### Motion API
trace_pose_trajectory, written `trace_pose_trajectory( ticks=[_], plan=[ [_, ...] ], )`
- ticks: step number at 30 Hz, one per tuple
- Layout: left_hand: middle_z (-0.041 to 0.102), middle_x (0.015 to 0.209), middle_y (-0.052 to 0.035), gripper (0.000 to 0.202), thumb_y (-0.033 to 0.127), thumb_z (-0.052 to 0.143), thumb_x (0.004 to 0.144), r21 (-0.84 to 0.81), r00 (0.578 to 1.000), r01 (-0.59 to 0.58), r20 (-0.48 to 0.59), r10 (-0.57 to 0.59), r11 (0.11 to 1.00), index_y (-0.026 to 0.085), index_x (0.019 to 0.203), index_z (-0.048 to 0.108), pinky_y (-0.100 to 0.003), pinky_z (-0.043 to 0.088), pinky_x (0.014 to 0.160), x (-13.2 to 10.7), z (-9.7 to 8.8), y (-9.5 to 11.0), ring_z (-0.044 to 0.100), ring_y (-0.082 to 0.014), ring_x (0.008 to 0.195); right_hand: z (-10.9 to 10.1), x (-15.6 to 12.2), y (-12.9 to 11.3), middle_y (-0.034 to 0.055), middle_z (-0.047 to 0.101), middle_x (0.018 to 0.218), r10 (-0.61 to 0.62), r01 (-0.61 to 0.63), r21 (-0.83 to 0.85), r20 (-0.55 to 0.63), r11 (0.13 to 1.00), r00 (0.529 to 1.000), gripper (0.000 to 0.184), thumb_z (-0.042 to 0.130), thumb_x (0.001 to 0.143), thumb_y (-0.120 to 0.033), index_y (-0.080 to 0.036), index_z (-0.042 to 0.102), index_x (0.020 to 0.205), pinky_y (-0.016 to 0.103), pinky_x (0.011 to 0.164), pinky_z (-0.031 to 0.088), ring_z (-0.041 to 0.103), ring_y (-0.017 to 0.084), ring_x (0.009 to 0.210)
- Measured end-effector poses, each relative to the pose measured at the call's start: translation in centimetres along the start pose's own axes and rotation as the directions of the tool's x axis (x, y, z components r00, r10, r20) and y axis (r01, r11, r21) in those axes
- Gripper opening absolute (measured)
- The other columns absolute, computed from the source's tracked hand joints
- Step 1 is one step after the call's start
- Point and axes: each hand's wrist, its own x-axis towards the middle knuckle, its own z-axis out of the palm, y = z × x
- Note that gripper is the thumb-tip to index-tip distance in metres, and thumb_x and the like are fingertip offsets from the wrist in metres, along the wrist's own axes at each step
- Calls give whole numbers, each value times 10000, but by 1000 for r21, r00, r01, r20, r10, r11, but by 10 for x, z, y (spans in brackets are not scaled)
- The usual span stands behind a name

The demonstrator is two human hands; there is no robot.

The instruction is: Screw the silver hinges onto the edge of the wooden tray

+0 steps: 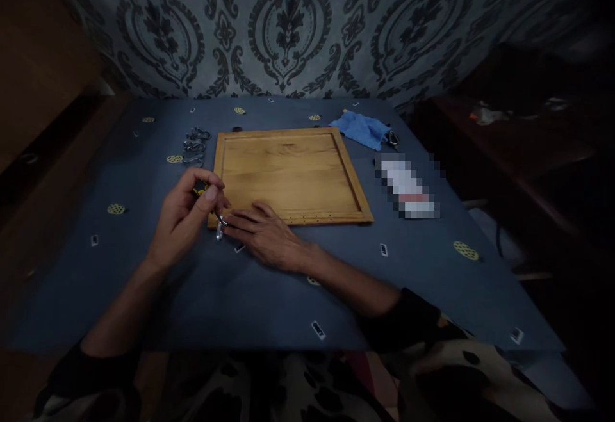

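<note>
My left hand (180,217) is closed around the black and yellow handle of a screwdriver (200,187), whose shaft slants down to the near left corner of a framed wooden panel (288,175). At that corner a small shiny metal piece, which looks like a hinge (220,230), juts out past the panel's edge. My right hand (271,239) lies with fingers stretched over the near edge, its fingertips close to the hinge and the screwdriver tip. My right thumb is hidden. Small dark holes show along the near rail.
Several similar metal hinges (195,145) lie left of the panel. A blue cloth (362,129) is at the back right, with a dark tool (393,139) beside it. A blurred-out flat object (406,186) lies to the right. Patterned fabric (288,31) hangs behind the blue-covered table (423,294).
</note>
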Motion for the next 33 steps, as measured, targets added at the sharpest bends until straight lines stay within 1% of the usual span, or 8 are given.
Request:
trace_pose_trajectory(
  ticks=[3,6,10,13,16,24,29,33],
  plan=[
    [522,664,31,399,597,697,988,-102,1000,10,-25,-13,995,222,871,626,-277,491,606,1,11,-4,525,-139,609,-1,0,0,101,541,1637,-7,7,5,16,1000,1000,508,522,1053,-144,-212,550,1555,617,1263,318,462,293,1528],
    [439,611,41,485,618,703,976,-132,999,-4,-46,-2,991,216,747,559,-265,387,540,4,18,-6,424,-124,559,-1,0,0,121,564,1613,-6,6,6,11,1000,1000,511,520,1052,-141,-197,550,1559,619,1263,314,457,295,1526],
    [326,565,64,562,605,755,942,-213,995,-25,-99,4,977,212,655,475,-259,249,451,9,26,-6,290,-101,485,2,-1,1,91,577,1606,-6,6,-4,-6,1000,1000,505,524,1052,-137,-223,560,1548,586,1267,314,465,283,1522],
    [266,553,78,629,630,793,898,-261,989,-25,-145,-14,965,214,615,416,-256,203,412,13,29,-4,214,-85,453,4,-1,2,66,583,1604,2,-2,-11,-15,1000,1000,482,511,1072,-155,-250,564,1542,560,1273,309,473,269,1519],
    [243,547,82,670,672,801,867,-252,987,-19,-159,-22,968,217,600,387,-255,197,393,16,30,-2,188,-80,438,3,-1,2,66,569,1615,2,-2,-9,-7,1000,1000,475,514,1080,-168,-244,558,1547,572,1273,312,475,272,1519],
    [256,530,68,720,789,752,832,-169,989,40,-133,-63,985,236,595,356,-284,202,397,18,28,-2,201,-97,435,-1,-2,0,70,565,1616,3,-3,8,0,1000,1000,494,512,1065,-145,-250,572,1544,601,1265,333,483,285,1510],
    [252,524,73,721,787,759,828,-188,992,52,-103,-72,981,236,593,358,-290,197,402,20,28,-3,199,-91,428,-1,-1,0,43,571,1616,11,-11,-7,7,1000,1000,453,480,1092,-174,-260,583,1524,560,1277,315,473,265,1523],
    [263,526,77,681,756,773,839,-202,995,47,-77,-64,978,234,614,398,-287,207,414,18,25,-4,212,-94,433,0,-1,0,59,561,1623,9,-9,-1,8,1000,1000,452,482,1093,-175,-241,574,1531,568,1283,305,461,267,1533]
  ],
)
